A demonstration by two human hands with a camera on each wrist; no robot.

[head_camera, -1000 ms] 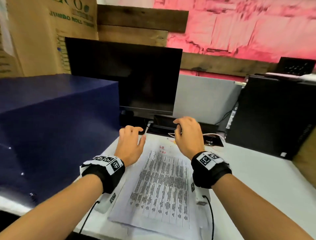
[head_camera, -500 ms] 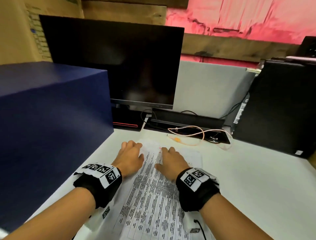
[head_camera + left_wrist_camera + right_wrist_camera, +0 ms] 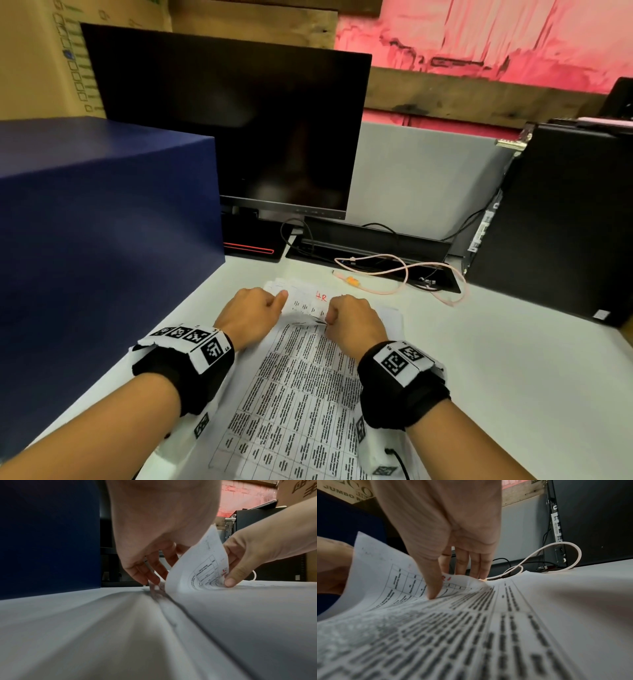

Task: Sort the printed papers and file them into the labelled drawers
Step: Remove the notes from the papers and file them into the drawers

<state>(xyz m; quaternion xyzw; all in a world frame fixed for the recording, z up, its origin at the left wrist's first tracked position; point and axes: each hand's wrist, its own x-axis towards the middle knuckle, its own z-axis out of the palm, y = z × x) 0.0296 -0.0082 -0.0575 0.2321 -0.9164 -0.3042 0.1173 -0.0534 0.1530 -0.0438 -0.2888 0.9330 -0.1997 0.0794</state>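
Both hands work the far edge of the paper stack, which lies flat on the white desk at 6 o'clock in the head view. Right hand: thumb presses down on the printed top sheet while the fingers curl under its lifted far edge — a pinch on that one sheet. Left hand: fingertips are down at the stack's far left corner, curled; whether they pinch a sheet or only pin the pile, I cannot tell.

Handling, my read: single sheets are light, limp and slick on each other — the top one already bows up in a curl (see the left wrist view). Best hold is a corner or the far edge, thumb on top, fingers beneath; peel, don't drag, or the next sheet may ride along. It creases easily, so support it flat when carrying.

Containers: no labelled drawers visible in any view. The blue box at 9 o'clock shows only plain closed faces — contents not visible. A red handwritten mark sits at 12 o'clock on the sheet, likely a sorting cue.
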